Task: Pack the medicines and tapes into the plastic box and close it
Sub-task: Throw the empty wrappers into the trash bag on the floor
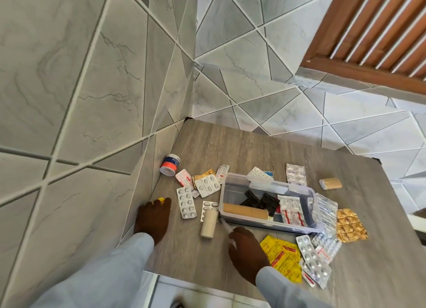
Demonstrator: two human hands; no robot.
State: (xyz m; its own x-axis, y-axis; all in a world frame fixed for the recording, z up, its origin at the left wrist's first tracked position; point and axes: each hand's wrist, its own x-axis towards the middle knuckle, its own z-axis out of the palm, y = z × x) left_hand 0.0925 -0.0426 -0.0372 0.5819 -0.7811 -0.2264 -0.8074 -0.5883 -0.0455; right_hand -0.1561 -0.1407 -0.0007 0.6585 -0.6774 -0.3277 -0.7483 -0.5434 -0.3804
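The clear plastic box (221, 193) stands open mid-table. Inside lie a brown bandage roll (245, 212), black strips (260, 200) and a red-printed pill strip (291, 212). My left hand (153, 219) rests by the wall, its fingers closed on a small yellow item (161, 200). My right hand (246, 250) sits just in front of the box's near left corner, pinching a thin clear item (224, 226) that looks like a syringe. A beige tape roll (209, 223) lies between my hands. An orange and blue adhesive tape roll (170, 165) stands near the wall.
Blister packs (186, 202) lie scattered left of the box and yellow sachets (282, 254), silver strips (313, 257) and gold foil (350, 226) to its right. Another beige roll (330, 183) lies far right. The grey wood table (230, 141) meets tiled walls at left and back.
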